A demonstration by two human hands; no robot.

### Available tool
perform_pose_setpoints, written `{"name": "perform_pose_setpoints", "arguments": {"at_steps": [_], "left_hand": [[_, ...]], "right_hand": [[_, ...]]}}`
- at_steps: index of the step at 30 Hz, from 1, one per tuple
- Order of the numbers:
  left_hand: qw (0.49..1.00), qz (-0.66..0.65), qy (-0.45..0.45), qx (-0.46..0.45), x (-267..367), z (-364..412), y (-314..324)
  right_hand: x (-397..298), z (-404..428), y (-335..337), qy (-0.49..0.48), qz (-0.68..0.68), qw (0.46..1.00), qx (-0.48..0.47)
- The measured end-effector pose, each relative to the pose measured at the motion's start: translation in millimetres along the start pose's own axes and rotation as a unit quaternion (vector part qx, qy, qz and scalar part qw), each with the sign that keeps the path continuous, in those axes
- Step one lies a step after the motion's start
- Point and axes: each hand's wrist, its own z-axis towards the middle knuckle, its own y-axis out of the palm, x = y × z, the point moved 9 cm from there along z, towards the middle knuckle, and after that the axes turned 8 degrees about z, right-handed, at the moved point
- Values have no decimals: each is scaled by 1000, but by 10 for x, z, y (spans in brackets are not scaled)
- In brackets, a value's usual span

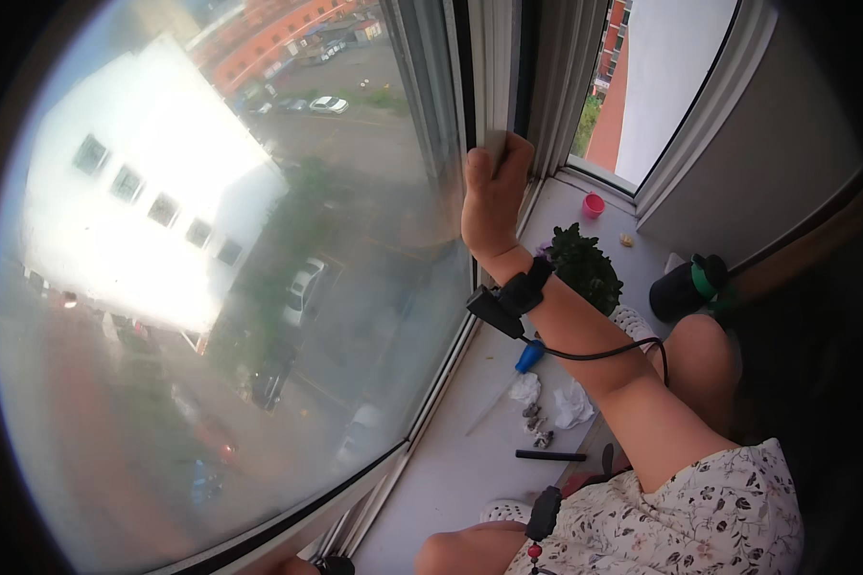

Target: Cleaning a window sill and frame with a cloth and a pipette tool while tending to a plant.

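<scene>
My right hand [498, 194] grips the upright edge of a light-coloured window frame [490, 86], thumb on the near face and fingers curled around it. A black strap with a small device and a cable is on that wrist. Only a small part of my left hand [296, 566] shows at the bottom edge, by the lower rail of the window sash [359, 478]; its grip is hidden. The large glass pane [345, 237] lies between the two hands, hazy, with a car park and a white building beyond.
On the white sill [431, 460] are a pink cup [593, 205], a leafy plant [582, 269], a dark container with a green band [679, 291], a blue-handled tool [529, 356], crumpled tissues [572, 405] and a black rod [550, 456]. My bent knees and white perforated shoes are close by.
</scene>
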Motion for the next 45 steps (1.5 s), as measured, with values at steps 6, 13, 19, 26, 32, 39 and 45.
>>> {"name": "perform_pose_setpoints", "arguments": {"at_steps": [6, 13, 19, 26, 32, 39, 45], "left_hand": [[1000, 10, 23, -5, 46, 58, 43], [1000, 9, 28, -8, 94, 113, 58], [999, 11, 36, -11, -35, 99, -91], [998, 4, 55, -18, 344, 129, 121], [999, 2, 53, -6, 127, 369, -129], [991, -104, -53, -62, 119, 22, -63], [987, -142, -63, 44, 128, 85, -245]], "right_hand": [[-31, -138, 18, 103, 60, 993, -4], [-108, 116, 105, -29, 7, 998, -46], [-60, 70, -43, 55, 60, 996, 32], [-166, 81, 63, -105, -22, 993, -40], [-165, 164, 183, -7, 11, 1000, 1], [64, 70, -148, 16, -17, 1000, -20], [-130, 103, -20, 39, 14, 999, -4]]}}
